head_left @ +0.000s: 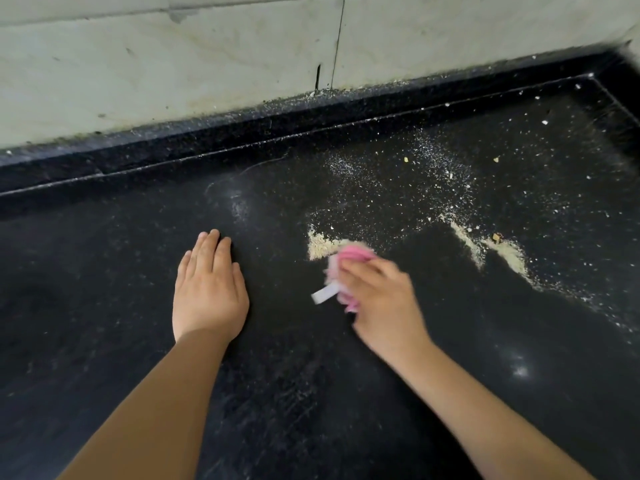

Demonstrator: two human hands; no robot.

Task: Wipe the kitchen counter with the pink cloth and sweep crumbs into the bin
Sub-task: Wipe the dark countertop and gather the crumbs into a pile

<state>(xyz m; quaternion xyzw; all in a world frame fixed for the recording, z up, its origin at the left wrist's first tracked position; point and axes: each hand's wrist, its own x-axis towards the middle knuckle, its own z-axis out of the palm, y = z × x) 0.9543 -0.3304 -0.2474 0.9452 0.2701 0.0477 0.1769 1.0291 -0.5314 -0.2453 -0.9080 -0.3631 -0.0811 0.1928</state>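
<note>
The black stone counter (104, 271) fills the view. My right hand (381, 299), blurred by motion, grips the bunched pink cloth (349, 258), whose white tag (323, 294) sticks out to the left. The cloth touches a small pale heap of crumbs (320, 245). A longer pale line of crumbs (498, 251) lies to the right, and fine white specks (398, 181) are scattered behind it. My left hand (207, 289) rests flat on the counter, fingers straight, to the left of the cloth. No bin is in view.
A raised black ledge (242, 133) runs along the back of the counter, with dust along it. Behind it rises a pale marble wall (173, 57). The ledge turns a corner at the far right (616, 84).
</note>
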